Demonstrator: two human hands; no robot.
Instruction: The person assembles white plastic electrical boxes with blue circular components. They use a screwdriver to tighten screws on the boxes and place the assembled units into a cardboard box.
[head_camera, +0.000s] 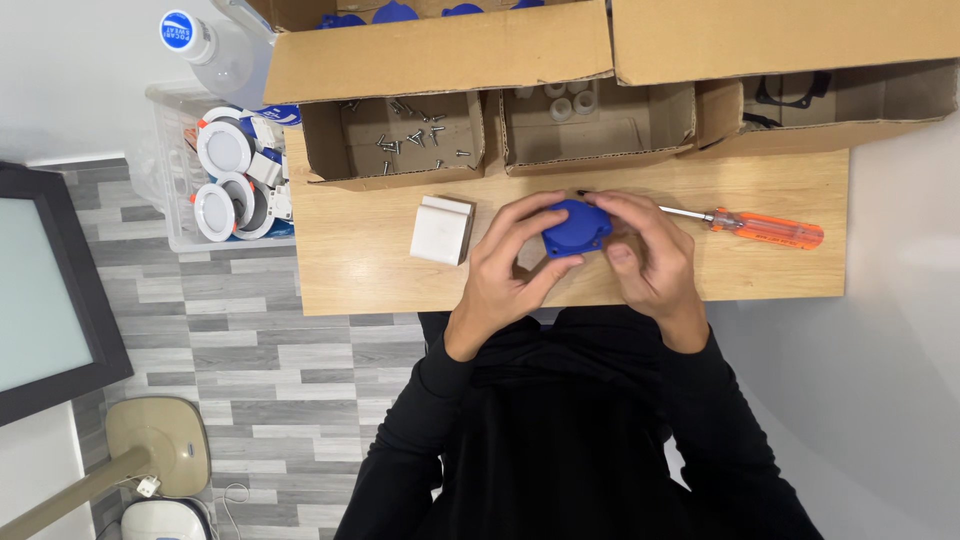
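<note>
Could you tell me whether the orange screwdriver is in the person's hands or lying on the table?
Lying on the table. The screwdriver rests flat beside the right hand; both hands hold a blue part.

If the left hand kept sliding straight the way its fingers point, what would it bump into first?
The left hand points up and away, across the desk. Its fingers already touch the blue plastic part. Past that, it would probably meet the middle cardboard box first, though depth is hard to judge from above.

A light wooden table (380, 275) carried three open cardboard boxes (400, 140) along its far edge. Just before the leftmost box lay a white block (441, 230); well right of it, an orange-handled screwdriver (760, 229).
</note>
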